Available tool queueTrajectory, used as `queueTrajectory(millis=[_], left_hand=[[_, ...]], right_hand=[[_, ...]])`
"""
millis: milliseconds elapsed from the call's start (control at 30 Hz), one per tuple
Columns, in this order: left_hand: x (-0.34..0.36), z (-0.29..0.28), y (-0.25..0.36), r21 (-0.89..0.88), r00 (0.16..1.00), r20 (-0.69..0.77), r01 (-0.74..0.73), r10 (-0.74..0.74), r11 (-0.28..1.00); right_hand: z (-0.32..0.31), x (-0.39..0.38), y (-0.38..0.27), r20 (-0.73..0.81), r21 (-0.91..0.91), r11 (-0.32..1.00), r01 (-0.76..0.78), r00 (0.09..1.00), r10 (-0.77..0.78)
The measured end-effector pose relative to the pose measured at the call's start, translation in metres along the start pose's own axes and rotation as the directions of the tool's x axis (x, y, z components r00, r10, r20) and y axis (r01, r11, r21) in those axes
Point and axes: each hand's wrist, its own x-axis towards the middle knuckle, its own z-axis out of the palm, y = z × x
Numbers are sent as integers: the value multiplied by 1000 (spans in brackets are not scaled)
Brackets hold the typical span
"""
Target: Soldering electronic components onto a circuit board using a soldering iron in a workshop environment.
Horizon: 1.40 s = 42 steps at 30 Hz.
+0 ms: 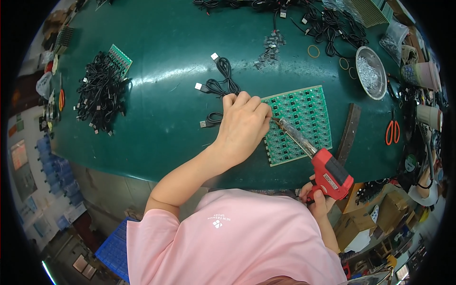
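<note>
My right hand [317,195] is wrapped round the handle of a red and black soldering gun [332,175]. Its metal barrel slants up and left over a green panel of small circuit boards [299,126], and the tip meets the panel's left part beside my left fingertips. My left hand [243,126] is closed, its fingers pinched together at the panel's left edge; the back of the hand hides what they hold. Black USB cables [223,85] run under that hand, and their plugs point left.
Left lies a bundle of black USB cables [99,90] with a green board strip [119,59]. Small dark parts [270,50] and more cables [332,28] lie at the back. Right are a metal bowl of shiny bits [371,73], a dark bar [349,133] and red-handled scissors [393,130].
</note>
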Motion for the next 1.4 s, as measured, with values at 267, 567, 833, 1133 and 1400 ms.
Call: queueTrajectory(millis=[267,567,833,1133,1400], left_hand=[[0,1,0,-3,1000,-16,-11,11,1000],[0,1,-1,14,1000,-18,-7,8,1000],[0,1,-1,6,1000,-21,-5,5,1000],[0,3,-1,-3,1000,-21,-11,11,1000],[0,2,-1,5,1000,-21,-7,7,1000]], right_hand=[[2,-1,-4,-26,-5,999,-34,999,34],[7,3,-16,-55,-68,991,115,991,-119],[2,-2,-8,-1,-14,1000,-18,1000,18],[2,0,-2,16,34,999,24,1000,-24],[1,-3,-13,13,-12,1000,17,1000,-17]])
